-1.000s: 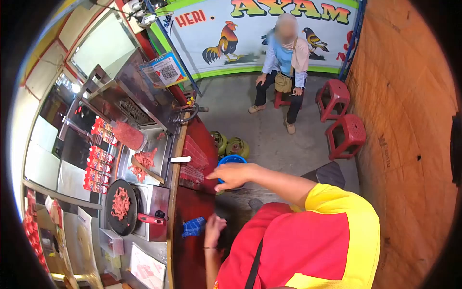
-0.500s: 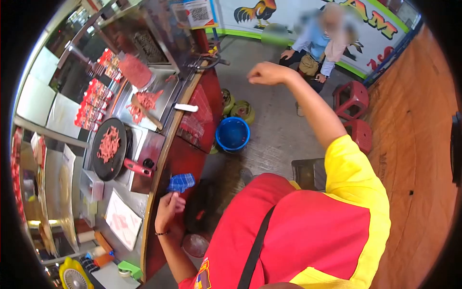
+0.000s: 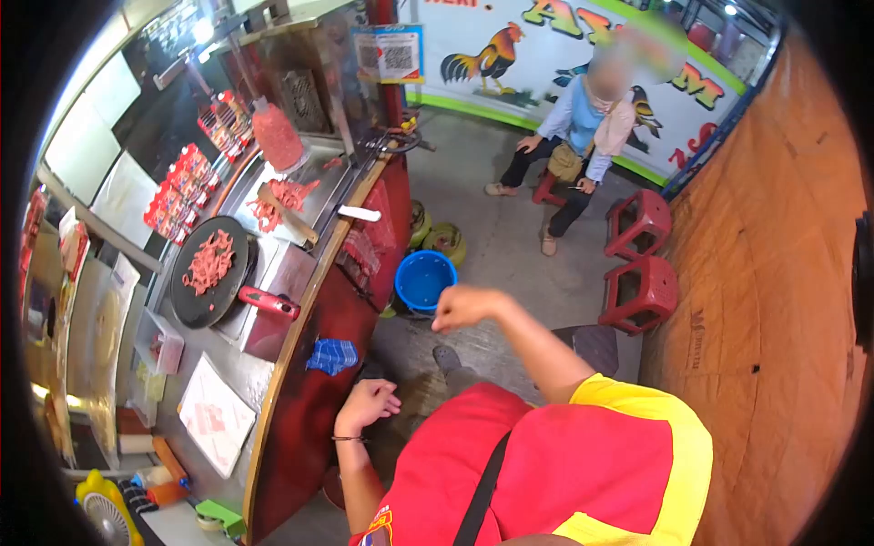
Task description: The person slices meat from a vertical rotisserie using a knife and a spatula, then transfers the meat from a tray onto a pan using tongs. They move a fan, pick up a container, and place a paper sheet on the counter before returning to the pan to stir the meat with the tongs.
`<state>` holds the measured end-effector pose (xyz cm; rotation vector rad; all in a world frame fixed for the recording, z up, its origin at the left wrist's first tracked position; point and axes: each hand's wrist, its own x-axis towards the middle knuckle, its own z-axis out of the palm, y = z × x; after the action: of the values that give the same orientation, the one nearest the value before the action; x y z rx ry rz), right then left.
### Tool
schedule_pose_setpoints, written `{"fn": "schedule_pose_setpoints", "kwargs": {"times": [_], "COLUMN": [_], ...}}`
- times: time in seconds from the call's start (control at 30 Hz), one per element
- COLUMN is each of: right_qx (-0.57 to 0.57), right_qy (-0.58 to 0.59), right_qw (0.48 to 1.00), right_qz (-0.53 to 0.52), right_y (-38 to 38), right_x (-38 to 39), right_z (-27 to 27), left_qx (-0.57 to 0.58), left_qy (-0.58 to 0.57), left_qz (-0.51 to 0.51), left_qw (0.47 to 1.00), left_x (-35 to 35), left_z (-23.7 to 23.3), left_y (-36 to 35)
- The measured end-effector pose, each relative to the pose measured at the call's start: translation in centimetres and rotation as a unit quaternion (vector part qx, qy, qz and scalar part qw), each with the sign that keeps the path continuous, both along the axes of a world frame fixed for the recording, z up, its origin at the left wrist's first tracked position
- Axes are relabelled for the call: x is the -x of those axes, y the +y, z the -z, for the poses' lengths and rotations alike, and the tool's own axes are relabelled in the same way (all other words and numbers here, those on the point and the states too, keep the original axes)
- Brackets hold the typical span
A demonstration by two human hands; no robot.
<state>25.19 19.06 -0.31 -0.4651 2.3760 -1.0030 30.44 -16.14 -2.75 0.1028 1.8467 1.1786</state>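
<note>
My left hand (image 3: 367, 406), with a dark bracelet at its wrist, hovers beside the counter's red front. Its fingers are loosely bent and apart, with nothing seen in them. Just above it, a blue checked cloth (image 3: 332, 356) hangs against the counter, not touching the hand. My right hand (image 3: 468, 308) is in the air in front of my body, fingers curled in, near a blue bucket (image 3: 425, 280) on the floor beyond. Nothing shows in that hand. On the counter, a black flat pan (image 3: 193, 296) with a red handle holds strips of pinkish meat (image 3: 210, 263).
A wooden spatula (image 3: 288, 217) lies over more meat on a metal tray. Behind it stands a clear jar (image 3: 277, 138) of pink contents. White paper (image 3: 217, 414) lies nearer. Red stools (image 3: 639, 293) stand by an orange tarp (image 3: 756, 300); a seated person (image 3: 575, 127) is at the back.
My right hand has come down from high up to in front of my body. My left hand has moved away from the blue cloth, to the right. The view has shifted.
</note>
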Motion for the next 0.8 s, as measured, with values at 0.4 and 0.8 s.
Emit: {"fn": "schedule_pose_setpoints", "kwargs": {"times": [0.4, 0.8], "right_qx": [0.197, -0.015], "right_qy": [0.135, -0.117], "right_qw": [0.969, 0.982], "right_qz": [0.066, 0.147], "right_y": [-7.8, 5.8], "right_x": [-6.0, -2.5], "right_z": [-1.0, 9.8], "left_qx": [-0.126, -0.161], "left_qy": [0.14, -0.151], "left_qz": [0.024, -0.344], "left_qw": [0.982, 0.913], "left_x": [-0.8, -3.8], "left_z": [2.1, 15.2], "left_y": [-1.8, -18.0]}}
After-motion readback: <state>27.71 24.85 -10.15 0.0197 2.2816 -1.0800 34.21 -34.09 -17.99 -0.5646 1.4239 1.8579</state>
